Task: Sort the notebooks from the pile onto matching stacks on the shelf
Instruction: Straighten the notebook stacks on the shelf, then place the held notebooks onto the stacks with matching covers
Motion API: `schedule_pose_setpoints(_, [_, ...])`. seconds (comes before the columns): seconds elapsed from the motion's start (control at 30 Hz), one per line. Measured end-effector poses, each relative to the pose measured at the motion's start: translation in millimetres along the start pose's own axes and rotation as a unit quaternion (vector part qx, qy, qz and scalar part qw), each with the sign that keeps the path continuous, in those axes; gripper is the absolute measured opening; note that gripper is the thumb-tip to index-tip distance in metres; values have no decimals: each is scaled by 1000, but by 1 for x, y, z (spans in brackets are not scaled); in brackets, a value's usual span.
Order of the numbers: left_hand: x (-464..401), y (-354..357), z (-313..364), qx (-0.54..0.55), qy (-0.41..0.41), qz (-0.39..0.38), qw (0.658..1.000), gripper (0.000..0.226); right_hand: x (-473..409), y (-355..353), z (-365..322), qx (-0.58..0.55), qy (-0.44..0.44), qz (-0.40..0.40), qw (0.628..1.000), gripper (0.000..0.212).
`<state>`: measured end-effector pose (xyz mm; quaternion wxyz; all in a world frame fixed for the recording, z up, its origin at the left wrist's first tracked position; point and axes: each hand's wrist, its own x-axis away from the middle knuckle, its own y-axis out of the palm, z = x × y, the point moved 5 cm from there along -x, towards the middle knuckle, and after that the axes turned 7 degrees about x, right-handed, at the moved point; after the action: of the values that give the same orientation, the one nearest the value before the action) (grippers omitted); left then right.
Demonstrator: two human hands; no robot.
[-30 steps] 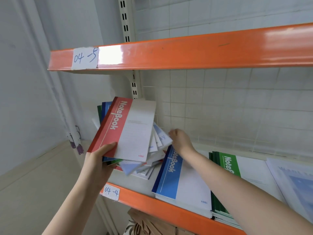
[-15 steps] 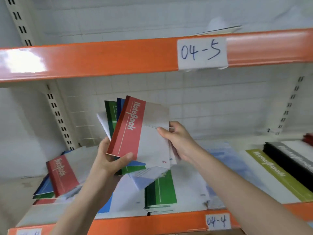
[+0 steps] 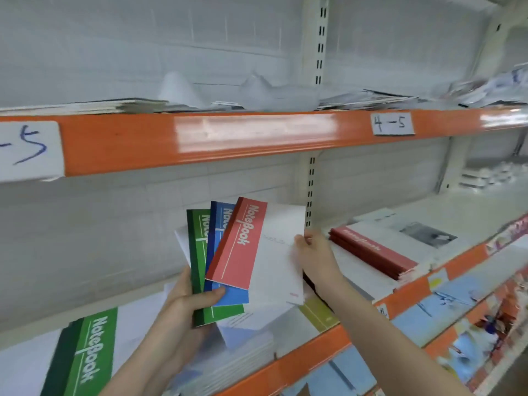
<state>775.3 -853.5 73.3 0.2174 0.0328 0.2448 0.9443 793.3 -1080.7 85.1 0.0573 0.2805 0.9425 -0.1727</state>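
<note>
The left hand (image 3: 185,305) is gripping the fanned notebooks (image 3: 217,252); the right hand (image 3: 314,254) is pinching the red notebook (image 3: 243,244), needing carrying toward the red stack (image 3: 371,252) at three o'clock.

Far-right shelf clutter (image 3: 485,90) blurs — left label (image 3: 27,150) is cut off.

Glossy orange-painted metal shelf beam (image 3: 228,138), matt paper label (image 3: 393,124), smooth card-covered red notebook (image 3: 243,244).
</note>
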Motion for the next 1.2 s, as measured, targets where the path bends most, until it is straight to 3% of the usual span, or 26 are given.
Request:
schedule_pose_setpoints(0.1, [-21, 34, -19, 19, -3, -20, 1000, 73, -18, -61, 27, -4, 56, 18, 998, 16])
schedule_pose_setpoints(0.23, [-48, 72, -46, 44, 19, 16, 999, 60, -28, -108, 53, -119, 128, -100, 979, 20])
schedule_pose_setpoints(0.33, [-64, 97, -65, 54, 31, 40, 997, 60, -37, -139, 68, -124, 113, -166, 972, 21])
schedule_pose_setpoints(0.37, [-68, 104, -70, 56, 34, 49, 997, 60, -43, -149, 75, -103, 105, -156, 977, 20])
schedule_pose_setpoints(0.47, [-79, 119, -82, 51, 45, 72, 995, 59, -74, -189, 102, 23, 89, -27, 995, 14])
schedule_pose_setpoints(0.57, [-88, 127, -89, 45, 52, 93, 993, 60, -106, -222, 122, 53, 53, 41, 996, 23])
schedule_pose_setpoints(0.77, [-101, 141, -98, 49, 71, 121, 989, 52, -164, -240, 148, 98, -6, -14, 995, 44])
schedule_pose_setpoints(0.87, [-103, 145, -101, 51, 77, 127, 988, 51, -195, -235, 152, 151, -48, -41, 987, 45])
schedule_pose_setpoints(1.0, [-101, 147, -98, 24, 90, 136, 986, 52, -233, -221, 160, 262, -56, -60, 962, 25])
schedule_pose_setpoints(1.2, [-100, 154, -87, -9, 118, 136, 984, 52, -227, -204, 176, 451, -53, -70, 888, 26])
